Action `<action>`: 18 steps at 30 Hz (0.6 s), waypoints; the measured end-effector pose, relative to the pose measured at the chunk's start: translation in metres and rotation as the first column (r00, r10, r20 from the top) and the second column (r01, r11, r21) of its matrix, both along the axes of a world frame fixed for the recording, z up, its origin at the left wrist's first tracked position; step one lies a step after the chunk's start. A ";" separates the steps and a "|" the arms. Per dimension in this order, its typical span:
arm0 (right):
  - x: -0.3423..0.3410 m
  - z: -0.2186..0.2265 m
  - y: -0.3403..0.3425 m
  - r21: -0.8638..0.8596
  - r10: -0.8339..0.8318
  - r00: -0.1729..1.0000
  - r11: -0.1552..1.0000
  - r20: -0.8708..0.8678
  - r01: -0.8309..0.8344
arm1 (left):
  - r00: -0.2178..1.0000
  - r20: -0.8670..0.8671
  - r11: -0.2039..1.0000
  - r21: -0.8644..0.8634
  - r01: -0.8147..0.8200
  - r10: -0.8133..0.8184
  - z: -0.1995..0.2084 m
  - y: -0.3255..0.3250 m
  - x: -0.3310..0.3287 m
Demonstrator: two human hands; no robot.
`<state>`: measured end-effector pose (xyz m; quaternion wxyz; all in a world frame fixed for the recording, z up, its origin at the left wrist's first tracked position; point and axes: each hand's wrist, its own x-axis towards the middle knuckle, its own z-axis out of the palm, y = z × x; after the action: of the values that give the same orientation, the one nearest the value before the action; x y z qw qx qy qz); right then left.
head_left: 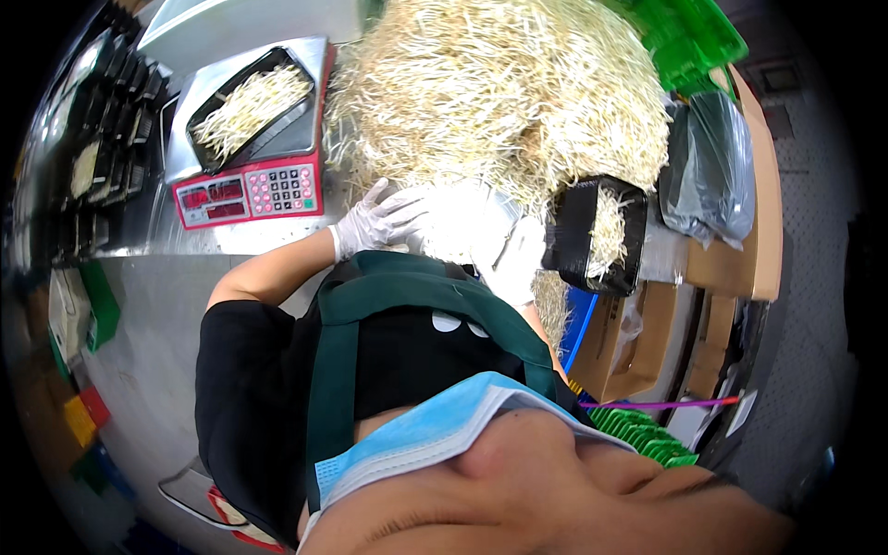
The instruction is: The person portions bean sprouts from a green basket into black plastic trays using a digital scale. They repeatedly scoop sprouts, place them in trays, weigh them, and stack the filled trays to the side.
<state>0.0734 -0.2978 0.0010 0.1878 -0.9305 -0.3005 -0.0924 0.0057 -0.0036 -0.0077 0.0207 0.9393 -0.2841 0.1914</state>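
On the steel counter [166, 305] at far left sits a red-fronted digital scale [250, 190] bearing a black plastic tray [208, 148] of pale bean sprouts. Left hand [375, 222], white-gloved, lies spread and empty against the big loose sprout heap [499, 92]. Right hand [523, 259], gloved, grips a second black tray of sprouts [601, 236] by its near rim; fingers hidden. Sprouts look light, limp, brittle: scoop gently from beneath.

right hand [523, 259]: glare washes out fingers, grip unclear | left hand [375, 222]: fingertips blurred against bean sprout pile [499, 92] | black tray [599, 236] beside right hand: near wall hides contents
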 end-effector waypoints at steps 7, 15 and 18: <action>0.038 -0.009 0.133 -0.111 0.050 0.983 0.991 -0.179 -0.070 | 0.958 0.039 0.958 0.031 -0.286 0.285 0.027 0.005 0.062; 0.074 0.074 0.106 0.184 0.267 0.953 0.939 0.143 -0.291 | 0.836 -0.320 0.844 -0.162 -0.512 0.445 0.011 0.018 -0.056; 0.099 0.069 0.140 0.100 0.231 0.949 0.961 0.217 -0.257 | 0.822 -0.247 0.824 -0.127 -0.552 0.513 0.002 0.012 -0.037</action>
<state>0.1722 -0.1582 0.0696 0.2248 -0.8581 -0.4244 -0.1818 -0.0314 0.0082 -0.0060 0.0856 0.9890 0.0141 0.1197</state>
